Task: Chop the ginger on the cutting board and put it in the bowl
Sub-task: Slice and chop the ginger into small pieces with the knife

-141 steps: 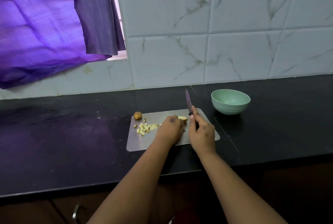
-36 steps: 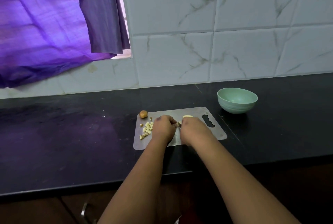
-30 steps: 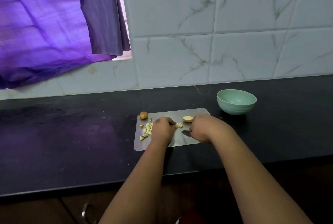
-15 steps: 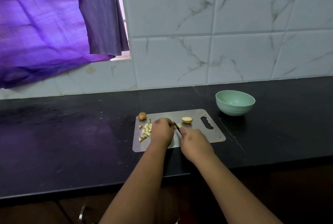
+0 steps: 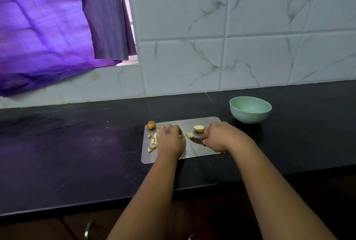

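A grey cutting board lies on the black counter. My right hand grips a dark knife, its blade lying low over the board and pointing left. My left hand rests curled on the board over chopped ginger pieces; what its fingers hold is hidden. Two small cut bits lie between my hands. A larger ginger piece sits at the board's far side. A round ginger knob lies at the far left corner. The empty green bowl stands to the right.
The black counter runs left and right, its front edge near me. A white marble-tiled wall rises behind it. A purple curtain hangs at the upper left. A cabinet handle shows below the counter.
My right hand swung to the right side of the board, covering the board's handle slot. The knife blade now lies flat, pointing left. My left hand stayed over the chopped pieces.
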Available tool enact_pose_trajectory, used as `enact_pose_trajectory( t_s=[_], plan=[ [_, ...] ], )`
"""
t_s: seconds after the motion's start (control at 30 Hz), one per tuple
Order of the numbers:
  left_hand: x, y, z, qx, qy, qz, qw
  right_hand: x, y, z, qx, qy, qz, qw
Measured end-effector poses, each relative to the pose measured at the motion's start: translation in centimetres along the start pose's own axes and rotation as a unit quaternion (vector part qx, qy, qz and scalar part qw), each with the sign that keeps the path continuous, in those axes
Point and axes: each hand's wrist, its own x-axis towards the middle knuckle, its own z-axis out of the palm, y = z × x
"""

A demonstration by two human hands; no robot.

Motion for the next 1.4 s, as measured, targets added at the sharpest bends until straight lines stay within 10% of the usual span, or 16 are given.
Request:
enact_pose_trajectory(
  t_s=[0.3,0.5,1.1,1.4],
  plan=[
    [-0.2,1.3,0.2,0.031,0.059,0.077,0.995,2.6,1.3,5.9,0.250,0.273,0.000,0.929],
    [0.3,2.1,0.8,-0.019,-0.075,0.102,0.992,3.5,0.8,8.7,0.301,0.383,-0.053,0.872],
    [-0.3,-0.1,-1.1,0.062,0.125,-0.115,0.984,2.9,1.2,8.5,0.376,0.375,0.002,0.847],
    [0.5,3.2,-0.1,0.009,-0.035,0.135,0.990,3.1,1.9,8.0,0.448,0.378,0.047,0.809]
  ],
)
